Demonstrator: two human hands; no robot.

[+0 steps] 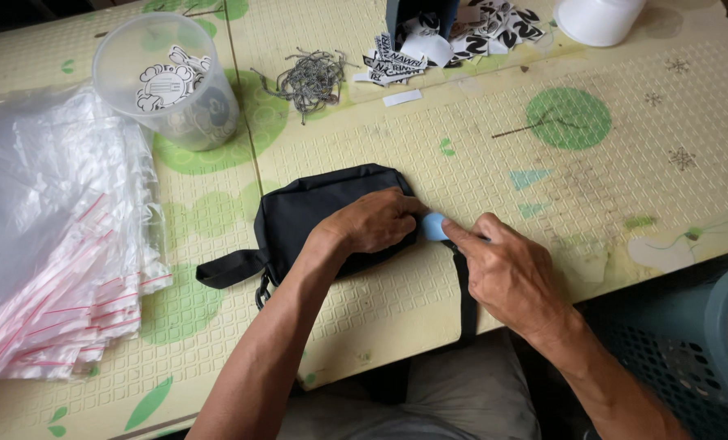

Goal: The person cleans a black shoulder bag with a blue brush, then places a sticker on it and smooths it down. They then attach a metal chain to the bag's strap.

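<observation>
A small black fabric pouch (311, 205) with a strap lies flat on the patterned mat. My left hand (376, 222) rests on the pouch's right end and presses it down. My right hand (507, 273) grips a small light-blue tool (434, 227) with its tip against the pouch's right edge, beside my left fingers. The pouch's black strap (465, 293) runs under my right hand toward the mat's near edge. Another strap loop (229, 269) with a clip sticks out at the pouch's left.
A stack of clear zip bags (54, 244) with red seals lies at the left. A clear plastic cup (168, 81) holds printed tags. A heap of grey strings (311, 80) and black-and-white tags (429, 45) lie at the back. A white tub (596, 18) and teal basket (706, 350) are at the right.
</observation>
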